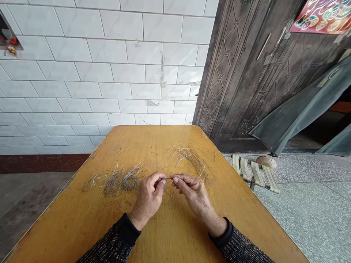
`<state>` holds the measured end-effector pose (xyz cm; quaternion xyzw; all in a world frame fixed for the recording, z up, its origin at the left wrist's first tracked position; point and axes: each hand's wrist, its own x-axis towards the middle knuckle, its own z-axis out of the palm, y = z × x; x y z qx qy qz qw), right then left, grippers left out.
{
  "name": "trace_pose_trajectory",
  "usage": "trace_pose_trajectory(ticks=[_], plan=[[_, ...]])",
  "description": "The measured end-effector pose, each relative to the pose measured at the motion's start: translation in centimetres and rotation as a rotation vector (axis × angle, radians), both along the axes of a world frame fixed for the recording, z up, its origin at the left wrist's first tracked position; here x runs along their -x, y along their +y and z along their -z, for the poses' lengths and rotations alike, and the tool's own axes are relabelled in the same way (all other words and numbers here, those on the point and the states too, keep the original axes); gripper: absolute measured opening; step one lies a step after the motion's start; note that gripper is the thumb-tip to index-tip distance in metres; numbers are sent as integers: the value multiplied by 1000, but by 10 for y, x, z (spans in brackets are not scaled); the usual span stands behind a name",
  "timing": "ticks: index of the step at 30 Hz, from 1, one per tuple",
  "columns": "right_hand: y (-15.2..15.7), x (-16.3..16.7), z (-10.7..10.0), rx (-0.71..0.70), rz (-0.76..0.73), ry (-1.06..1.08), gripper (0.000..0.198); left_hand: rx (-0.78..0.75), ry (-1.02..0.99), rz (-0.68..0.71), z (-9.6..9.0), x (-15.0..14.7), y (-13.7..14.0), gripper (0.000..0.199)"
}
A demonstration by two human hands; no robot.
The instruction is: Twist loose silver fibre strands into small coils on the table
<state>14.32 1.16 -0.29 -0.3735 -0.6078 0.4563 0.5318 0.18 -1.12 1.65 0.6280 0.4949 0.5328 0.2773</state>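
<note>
Metal wire (pixel 169 194), one thin length: pinched, fingertips closed, between your left hand (pixel 149 193) and right hand (pixel 194 193), looped above the table (pixel 170 233). Coiled bundles (pixel 129 180), leftward: apparently done. Loose strands (pixel 192 157), rightward: apparently remaining.

Wire (pixel 169 194) seemingly part-hidden by fingertips (pixel 176 180), sleeves (pixel 111 239) and poster (pixel 325 16) cropped

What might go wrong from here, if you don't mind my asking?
The thin, dark, looped wire is only pinched by the left hand and right hand; it might slip or spring free. The silvery-grey wire coils lie close together beside the left hand and could snag one another. The loose, silvery wire bundle beyond the right hand has splayed ends that might prick.
</note>
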Motion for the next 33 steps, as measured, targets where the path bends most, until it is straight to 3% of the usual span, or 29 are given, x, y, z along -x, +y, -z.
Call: trace_pose_trajectory(ticks=[7, 13, 18, 28, 33], plan=[[-2, 0, -1, -200, 23, -92, 20, 120, -129, 22, 11, 0, 6, 11], [2, 4, 5, -4, -17, -42, 26, 21, -70, -92, 14, 5, 8, 7], [7, 6, 10, 9, 33, -59, 19, 94, -150, -12, 14, 4, 9, 10], [15, 5, 9, -102, 109, -203, 16, 236, -165, 28, 17, 5, 12, 15], [20, 3, 8, -283, 181, -369, 20, 298, -194, 64, 15, 3, 13, 24]])
